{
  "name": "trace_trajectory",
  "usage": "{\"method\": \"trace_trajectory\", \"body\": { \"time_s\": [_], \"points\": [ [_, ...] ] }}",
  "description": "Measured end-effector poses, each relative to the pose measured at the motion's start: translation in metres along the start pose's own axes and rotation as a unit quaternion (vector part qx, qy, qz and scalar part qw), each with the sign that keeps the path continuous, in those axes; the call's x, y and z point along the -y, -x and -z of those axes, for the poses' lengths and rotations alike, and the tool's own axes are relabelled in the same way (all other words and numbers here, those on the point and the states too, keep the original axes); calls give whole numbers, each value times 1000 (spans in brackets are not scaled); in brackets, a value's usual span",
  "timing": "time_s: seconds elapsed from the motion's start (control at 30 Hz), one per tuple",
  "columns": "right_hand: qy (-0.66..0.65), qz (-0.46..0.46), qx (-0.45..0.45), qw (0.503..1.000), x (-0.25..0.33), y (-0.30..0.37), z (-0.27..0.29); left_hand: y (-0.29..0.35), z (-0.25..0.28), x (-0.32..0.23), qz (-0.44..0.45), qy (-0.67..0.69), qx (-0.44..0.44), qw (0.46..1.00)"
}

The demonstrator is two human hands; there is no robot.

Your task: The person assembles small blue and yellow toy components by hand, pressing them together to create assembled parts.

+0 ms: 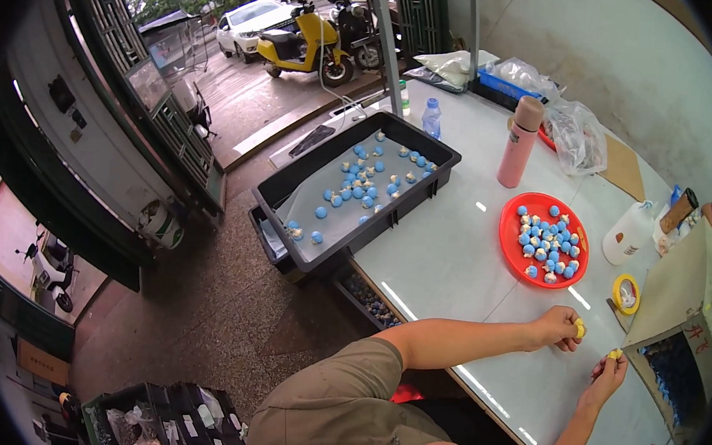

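Note:
My left hand (561, 329) is held above the white table, its fingers curled and pinched together. A bit of yellow covering (579, 327) shows at its fingertips. Beside it, nearer the cardboard box, my right hand (609, 376) is also pinched, with similar yellow (615, 354) at its tips. Whatever lies between the fingers of either hand is too small to make out. Beyond my left hand stands a round red tray (507, 255) holding many small blue balls with pale gold tops (552, 238). The two hands are a short way apart.
A black crate (448, 169) at the table's left edge holds more blue balls. A pink bottle (519, 143), a white jug (628, 234) and a yellow tape roll (625, 294) stand on the table (453, 264). At right, an open cardboard box (673, 310) contains blue pieces.

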State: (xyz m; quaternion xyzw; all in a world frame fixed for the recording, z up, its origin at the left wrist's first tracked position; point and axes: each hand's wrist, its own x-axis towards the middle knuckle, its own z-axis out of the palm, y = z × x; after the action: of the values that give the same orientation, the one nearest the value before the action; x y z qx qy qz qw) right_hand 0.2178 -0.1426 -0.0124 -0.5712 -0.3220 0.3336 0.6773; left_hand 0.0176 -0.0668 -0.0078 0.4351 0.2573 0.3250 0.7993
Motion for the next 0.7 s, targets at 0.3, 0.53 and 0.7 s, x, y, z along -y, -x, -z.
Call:
{"method": "trace_trajectory", "body": {
  "time_s": [0.3, 0.53, 0.7],
  "points": [
    [105, -19, -79, 991, 46, -2, 39, -11, 10, 0, 28, -94, -96, 991],
    [440, 95, -275, 849, 17, -52, 139, -9, -5, -5, 40, -24, -73, 996],
    [558, 92, -243, 788, 35, -94, 148, -5, -8, -8, 46, -18, -71, 996]
  ]
}}
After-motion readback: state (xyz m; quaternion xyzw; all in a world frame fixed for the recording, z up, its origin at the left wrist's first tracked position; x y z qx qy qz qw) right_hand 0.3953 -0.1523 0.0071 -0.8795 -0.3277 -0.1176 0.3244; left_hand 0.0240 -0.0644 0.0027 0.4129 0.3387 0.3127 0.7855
